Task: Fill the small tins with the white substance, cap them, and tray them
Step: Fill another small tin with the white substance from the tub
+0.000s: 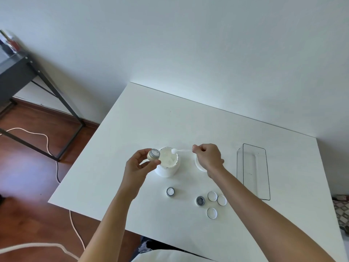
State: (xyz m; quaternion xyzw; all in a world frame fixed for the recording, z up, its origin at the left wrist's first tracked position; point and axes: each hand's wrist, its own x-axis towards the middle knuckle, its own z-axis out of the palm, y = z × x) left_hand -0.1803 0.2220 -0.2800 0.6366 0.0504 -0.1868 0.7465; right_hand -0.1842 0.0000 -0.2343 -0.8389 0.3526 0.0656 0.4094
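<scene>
My left hand pinches a small tin, tilted toward an open white jar of white substance. My right hand pinches a small white spatula; its tip carries a dab of white substance above the jar's rim. On the table in front, one tin holds white substance and another tin looks dark inside. Three white caps lie beside it. A clear tray stands at the right with nothing visible in it.
The jar's white lid lies partly hidden under my right hand. The white table meets a wall at the back. A black desk frame and a white cable are on the wooden floor to the left.
</scene>
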